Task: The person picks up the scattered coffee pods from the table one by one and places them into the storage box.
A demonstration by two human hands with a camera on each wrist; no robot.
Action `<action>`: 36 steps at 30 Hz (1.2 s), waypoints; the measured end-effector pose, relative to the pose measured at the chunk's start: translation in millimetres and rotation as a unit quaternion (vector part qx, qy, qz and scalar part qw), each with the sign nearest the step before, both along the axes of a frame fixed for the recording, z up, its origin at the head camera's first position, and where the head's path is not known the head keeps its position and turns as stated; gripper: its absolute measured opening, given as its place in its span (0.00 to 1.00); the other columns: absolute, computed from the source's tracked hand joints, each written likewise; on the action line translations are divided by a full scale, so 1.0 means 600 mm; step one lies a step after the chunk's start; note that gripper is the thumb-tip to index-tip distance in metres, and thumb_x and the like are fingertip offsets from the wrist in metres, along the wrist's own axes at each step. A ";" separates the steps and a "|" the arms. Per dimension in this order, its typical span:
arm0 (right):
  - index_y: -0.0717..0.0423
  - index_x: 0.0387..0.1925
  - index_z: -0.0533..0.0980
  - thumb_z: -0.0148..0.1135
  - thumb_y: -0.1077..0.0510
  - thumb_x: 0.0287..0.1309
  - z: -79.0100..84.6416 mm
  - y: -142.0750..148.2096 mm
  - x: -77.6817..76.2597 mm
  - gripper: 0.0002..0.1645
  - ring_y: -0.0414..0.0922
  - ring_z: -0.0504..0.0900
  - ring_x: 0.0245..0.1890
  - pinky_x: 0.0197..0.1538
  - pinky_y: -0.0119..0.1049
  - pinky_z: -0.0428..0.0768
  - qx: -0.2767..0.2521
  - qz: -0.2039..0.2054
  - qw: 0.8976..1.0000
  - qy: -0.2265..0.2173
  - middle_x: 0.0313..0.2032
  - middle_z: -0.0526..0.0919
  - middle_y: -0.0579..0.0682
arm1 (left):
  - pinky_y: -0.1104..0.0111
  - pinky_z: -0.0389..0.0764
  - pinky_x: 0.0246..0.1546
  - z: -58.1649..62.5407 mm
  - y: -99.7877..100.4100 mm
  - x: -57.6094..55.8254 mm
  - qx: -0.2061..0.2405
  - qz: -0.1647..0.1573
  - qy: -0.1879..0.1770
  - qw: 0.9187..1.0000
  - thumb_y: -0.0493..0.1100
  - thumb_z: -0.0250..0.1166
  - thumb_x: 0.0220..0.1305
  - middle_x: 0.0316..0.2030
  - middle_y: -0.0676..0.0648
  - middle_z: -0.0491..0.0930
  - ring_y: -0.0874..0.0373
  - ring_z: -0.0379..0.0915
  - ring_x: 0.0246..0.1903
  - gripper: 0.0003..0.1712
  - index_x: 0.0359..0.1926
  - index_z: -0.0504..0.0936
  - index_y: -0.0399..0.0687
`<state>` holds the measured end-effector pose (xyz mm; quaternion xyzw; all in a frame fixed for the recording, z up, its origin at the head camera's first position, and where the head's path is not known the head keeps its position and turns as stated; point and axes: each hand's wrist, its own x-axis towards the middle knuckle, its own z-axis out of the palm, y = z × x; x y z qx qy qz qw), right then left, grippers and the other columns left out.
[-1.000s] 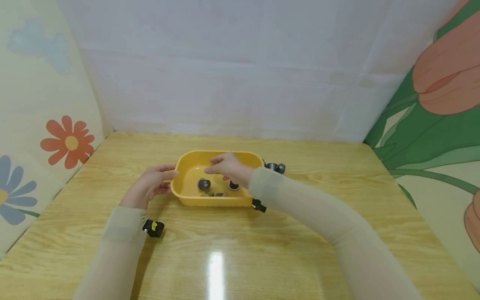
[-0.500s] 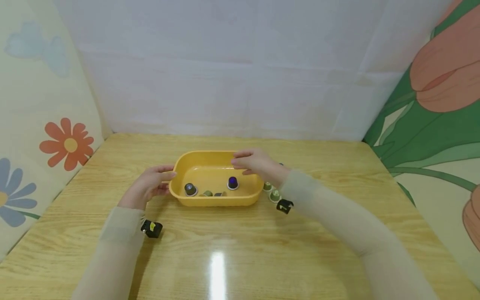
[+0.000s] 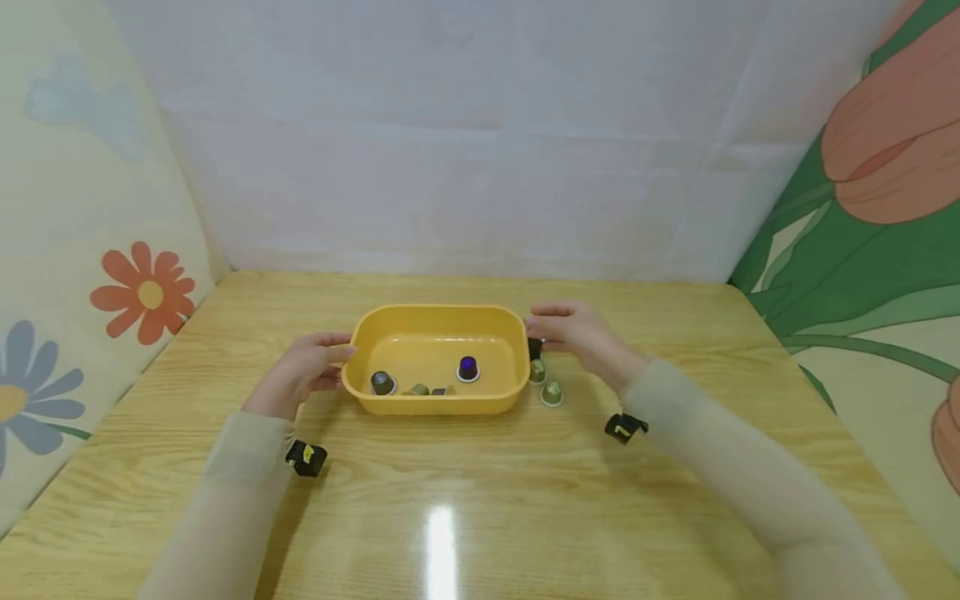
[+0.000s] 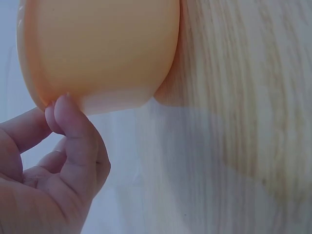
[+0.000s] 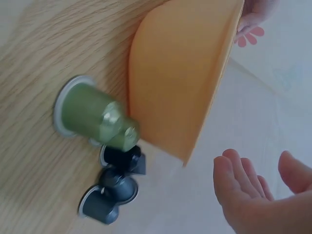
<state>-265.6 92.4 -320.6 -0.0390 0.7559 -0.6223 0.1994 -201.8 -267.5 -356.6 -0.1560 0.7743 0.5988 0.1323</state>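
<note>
On the counter (image 3: 375,517), the yellow tub (image 3: 435,406) is pinched at its left rim by the left hand (image 3: 300,371); the right hand (image 3: 588,333) is held spread near the green capsules (image 3: 552,393) and dark capsules (image 5: 100,204). Each capsule is best gripped singly, the tub held firm.

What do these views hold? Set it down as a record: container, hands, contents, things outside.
Container: yellow, upright on the wood-grain table
Left hand: holds the rim at the container's left end
Right hand: holds nothing, near the container's right end
Inside: dark capsule at left, purple-blue capsule farther right, green capsule partly hidden between them
Outside: two green capsules and several dark capsules by the right end
</note>
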 end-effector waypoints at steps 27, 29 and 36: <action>0.72 0.68 0.59 0.64 0.60 0.62 -0.086 0.080 0.029 0.39 0.63 0.61 0.67 0.67 0.53 0.61 0.178 0.104 0.970 0.125 0.67 0.61 0.66 | 0.72 0.79 0.32 -0.012 -0.005 -0.004 0.014 0.006 0.014 1.000 0.40 0.49 0.74 0.48 0.41 0.71 0.64 0.74 0.30 0.33 0.74 0.51 0.34; 0.73 0.68 0.58 0.66 0.61 0.60 -0.091 0.081 0.032 0.41 0.64 0.60 0.67 0.67 0.54 0.59 0.191 0.114 0.965 0.140 0.67 0.60 0.66 | 0.72 0.79 0.33 -0.011 -0.004 -0.003 0.014 0.005 0.015 1.000 0.40 0.49 0.74 0.56 0.35 0.67 0.64 0.74 0.31 0.33 0.74 0.50 0.34; 0.73 0.66 0.62 0.71 0.60 0.53 -0.106 0.072 0.040 0.43 0.63 0.62 0.66 0.67 0.54 0.60 0.230 0.112 0.955 0.152 0.65 0.64 0.67 | 0.72 0.80 0.33 -0.013 -0.003 0.002 0.013 0.009 0.018 1.000 0.40 0.51 0.74 0.62 0.32 0.63 0.63 0.75 0.31 0.34 0.73 0.51 0.32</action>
